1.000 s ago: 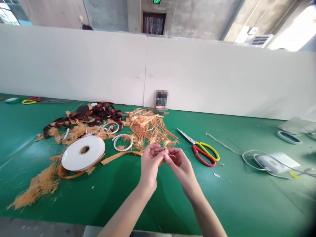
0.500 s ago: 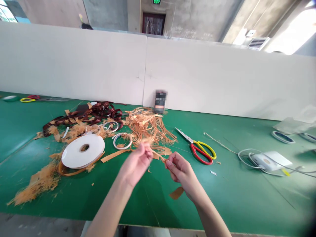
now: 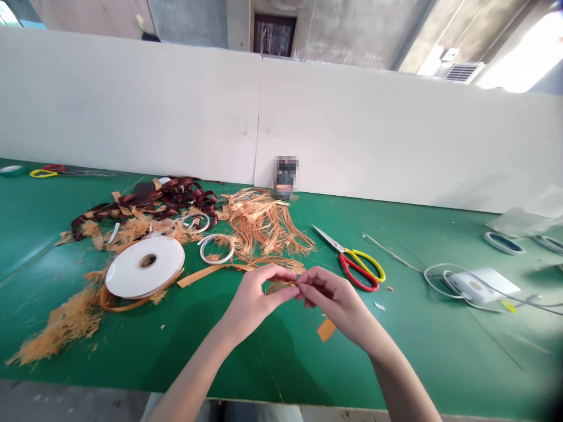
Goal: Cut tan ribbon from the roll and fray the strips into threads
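Note:
My left hand (image 3: 255,296) and my right hand (image 3: 336,299) meet fingertip to fingertip above the front of the green table. Both pinch a short gold-tan ribbon (image 3: 326,330), whose flat end hangs below my right hand. Its threads show between my left thumb and fingers, though much of it is hidden. Just beyond the hands lie a heap of loose ribbon threads (image 3: 264,225) and a flat ribbon strip (image 3: 200,274). Scissors (image 3: 352,258) with one red and one yellow handle rest to the right, blades slightly apart.
A white ribbon spool (image 3: 127,269) lies at left, near frayed scraps (image 3: 61,325) and tangled dark brown ribbon (image 3: 185,196). A white box with cables (image 3: 486,285) sits at right. A white partition (image 3: 373,129) borders the green table (image 3: 417,363) at the back.
My left hand has moved right and turned, bringing its fingertips against those of my right hand. The ribbon stretch between them is now mostly covered. The view has shifted slightly.

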`<state>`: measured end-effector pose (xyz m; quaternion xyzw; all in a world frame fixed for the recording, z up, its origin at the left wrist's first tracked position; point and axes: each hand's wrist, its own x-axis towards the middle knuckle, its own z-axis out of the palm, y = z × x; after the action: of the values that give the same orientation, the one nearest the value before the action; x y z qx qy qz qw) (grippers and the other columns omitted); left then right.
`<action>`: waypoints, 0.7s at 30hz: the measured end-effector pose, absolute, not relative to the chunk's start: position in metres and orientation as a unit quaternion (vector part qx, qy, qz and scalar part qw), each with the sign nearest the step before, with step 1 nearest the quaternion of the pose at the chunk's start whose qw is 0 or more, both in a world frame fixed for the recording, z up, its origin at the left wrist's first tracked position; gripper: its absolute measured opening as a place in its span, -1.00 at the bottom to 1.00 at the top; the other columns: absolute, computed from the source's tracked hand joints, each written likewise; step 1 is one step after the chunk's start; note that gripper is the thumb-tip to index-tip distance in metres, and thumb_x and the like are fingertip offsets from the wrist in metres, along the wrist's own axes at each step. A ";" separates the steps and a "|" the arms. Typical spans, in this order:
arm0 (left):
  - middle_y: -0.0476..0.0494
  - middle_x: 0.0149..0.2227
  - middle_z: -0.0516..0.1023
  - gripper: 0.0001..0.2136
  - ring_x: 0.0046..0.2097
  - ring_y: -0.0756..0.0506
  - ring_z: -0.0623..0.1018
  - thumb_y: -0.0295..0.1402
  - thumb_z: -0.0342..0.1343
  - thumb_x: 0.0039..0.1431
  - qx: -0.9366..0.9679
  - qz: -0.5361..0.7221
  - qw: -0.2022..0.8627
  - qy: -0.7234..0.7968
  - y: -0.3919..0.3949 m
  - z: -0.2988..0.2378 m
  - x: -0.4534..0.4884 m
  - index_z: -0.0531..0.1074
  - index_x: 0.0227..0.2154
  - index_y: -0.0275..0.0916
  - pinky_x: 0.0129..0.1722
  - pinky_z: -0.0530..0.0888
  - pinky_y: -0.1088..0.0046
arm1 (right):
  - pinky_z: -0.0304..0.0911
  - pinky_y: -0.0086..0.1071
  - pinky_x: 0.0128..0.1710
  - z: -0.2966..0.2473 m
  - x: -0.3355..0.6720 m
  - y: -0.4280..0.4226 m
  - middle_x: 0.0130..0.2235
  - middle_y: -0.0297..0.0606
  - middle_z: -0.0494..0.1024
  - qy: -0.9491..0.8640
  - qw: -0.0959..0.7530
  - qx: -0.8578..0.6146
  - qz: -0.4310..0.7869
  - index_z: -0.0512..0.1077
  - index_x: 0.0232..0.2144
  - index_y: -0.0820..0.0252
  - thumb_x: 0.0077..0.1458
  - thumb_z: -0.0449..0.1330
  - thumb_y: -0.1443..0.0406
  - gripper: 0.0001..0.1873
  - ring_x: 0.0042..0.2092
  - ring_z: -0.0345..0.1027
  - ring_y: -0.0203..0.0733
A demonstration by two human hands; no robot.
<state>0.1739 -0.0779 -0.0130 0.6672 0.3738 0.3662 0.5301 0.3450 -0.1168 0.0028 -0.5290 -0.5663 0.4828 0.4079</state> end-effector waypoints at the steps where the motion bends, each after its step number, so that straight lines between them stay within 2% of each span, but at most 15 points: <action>1: -0.07 -0.30 0.60 -0.88 -0.24 -0.12 0.54 -0.28 0.18 0.08 0.669 0.369 0.523 0.376 -0.079 -0.015 0.176 0.54 -0.32 -0.13 -0.21 0.42 0.40 | 0.26 -0.42 -0.45 0.002 0.345 -0.117 -0.42 -0.34 0.48 -0.563 0.404 -0.527 0.493 0.37 -0.37 0.14 0.15 0.12 0.16 -0.82 -0.44 0.34 -0.31; 3: -0.07 -0.38 0.58 -0.88 -0.33 -0.09 0.51 -0.29 0.13 0.13 0.679 0.388 0.489 0.386 -0.080 -0.020 0.179 0.55 -0.38 -0.14 -0.31 0.40 0.43 | 0.19 -0.45 -0.54 0.002 0.345 -0.118 -0.48 -0.37 0.47 -0.552 0.396 -0.539 0.497 0.35 -0.35 0.14 0.15 0.12 0.15 -0.82 -0.52 0.28 -0.35; 6: -0.07 -0.41 0.56 -0.84 -0.37 -0.07 0.47 -0.28 0.09 0.15 0.684 0.394 0.467 0.399 -0.081 -0.022 0.178 0.55 -0.41 -0.16 -0.38 0.35 0.46 | 0.07 -0.47 -0.62 -0.001 0.345 -0.116 -0.60 -0.44 0.39 -0.537 0.386 -0.579 0.477 0.42 -0.37 0.17 0.04 0.21 0.15 -0.80 -0.59 0.15 -0.38; 9: -0.05 -0.46 0.53 -0.83 -0.43 -0.05 0.43 -0.25 0.10 0.13 0.656 0.364 0.505 0.427 -0.077 -0.021 0.175 0.51 -0.46 -0.19 -0.42 0.32 0.47 | 0.08 -0.44 -0.60 -0.006 0.348 -0.112 -0.61 -0.41 0.42 -0.531 0.378 -0.596 0.468 0.51 -0.45 0.20 -0.05 0.28 0.15 -0.79 -0.59 0.14 -0.38; 11: -0.05 -0.49 0.50 -0.82 -0.44 -0.05 0.42 -0.23 0.11 0.11 0.626 0.346 0.554 0.426 -0.071 -0.021 0.172 0.48 -0.49 -0.21 -0.42 0.31 0.47 | 0.13 -0.41 -0.57 -0.009 0.351 -0.109 -0.56 -0.34 0.49 -0.526 0.387 -0.597 0.466 0.54 -0.50 0.20 -0.09 0.30 0.16 -0.79 -0.56 0.20 -0.36; 14: -0.07 -0.48 0.48 -0.78 -0.38 -0.08 0.45 -0.19 0.08 0.10 0.562 0.370 0.598 0.435 -0.062 -0.023 0.169 0.42 -0.53 -0.22 -0.37 0.34 0.45 | 0.11 -0.42 -0.61 -0.009 0.354 -0.104 -0.59 -0.33 0.49 -0.499 0.411 -0.605 0.465 0.56 -0.51 0.21 -0.16 0.34 0.16 -0.78 -0.58 0.20 -0.36; 16: -0.09 -0.42 0.48 -0.78 -0.31 -0.10 0.46 -0.17 0.09 0.09 0.548 0.424 0.537 0.481 -0.059 -0.025 0.170 0.40 -0.50 -0.21 -0.27 0.36 0.40 | -0.03 -0.47 -0.69 -0.008 0.352 -0.102 -0.68 -0.40 0.40 -0.467 0.426 -0.616 0.471 0.54 -0.47 0.23 -0.15 0.34 0.14 -0.74 -0.66 0.07 -0.41; 18: -0.09 -0.33 0.46 -0.79 -0.20 -0.13 0.46 -0.16 0.12 0.08 0.577 0.467 0.437 0.508 -0.063 -0.027 0.175 0.41 -0.50 -0.20 -0.13 0.35 0.34 | -0.13 -0.49 -0.71 -0.006 0.347 -0.102 -0.68 -0.40 0.41 -0.433 0.451 -0.613 0.483 0.49 -0.44 0.24 -0.10 0.31 0.11 -0.71 -0.70 -0.01 -0.45; 21: -0.10 -0.24 0.43 -0.78 -0.08 -0.17 0.43 -0.16 0.18 0.06 0.616 0.464 0.390 0.504 -0.072 -0.031 0.186 0.47 -0.54 -0.18 -0.02 0.31 0.28 | 0.05 -0.47 -0.63 -0.006 0.335 -0.102 -0.54 -0.30 0.53 -0.398 0.509 -0.585 0.490 0.48 -0.45 0.23 -0.08 0.30 0.12 -0.73 -0.63 0.15 -0.41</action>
<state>0.1855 -0.0721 -0.0310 0.6158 0.5036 0.4642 0.3895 0.3346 -0.1019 -0.0063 -0.5846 -0.3984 0.4902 0.5091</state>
